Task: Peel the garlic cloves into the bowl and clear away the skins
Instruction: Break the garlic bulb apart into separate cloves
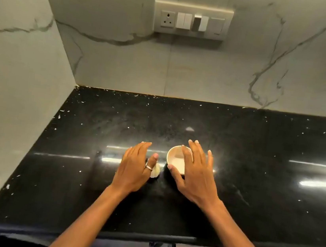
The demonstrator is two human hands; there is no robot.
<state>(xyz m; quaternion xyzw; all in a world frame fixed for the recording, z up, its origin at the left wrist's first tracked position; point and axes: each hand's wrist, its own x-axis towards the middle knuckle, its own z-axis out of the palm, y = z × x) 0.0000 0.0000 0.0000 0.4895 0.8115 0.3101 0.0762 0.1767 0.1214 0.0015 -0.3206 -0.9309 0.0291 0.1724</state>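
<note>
Both my hands over black speckled stone worktop (pixel 256 197), apart, holding nothing. Left hand (pixel 133 167) flat, fingers straight, silver ring (pixel 148 167) on thumb. White papery garlic bulb (pixel 156 171) sits on worktop just right of that thumb, partly hidden by it. Small round white bowl (pixel 175 156) just right of garlic. Right hand (pixel 195 174) above bowl, fingers spread, thumb by its near rim; contact unclear. Bowl looks empty.

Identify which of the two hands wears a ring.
The left hand, next to the garlic: a ring sits on its thumb. The right hand, at the bowl, shows no ring.
</note>
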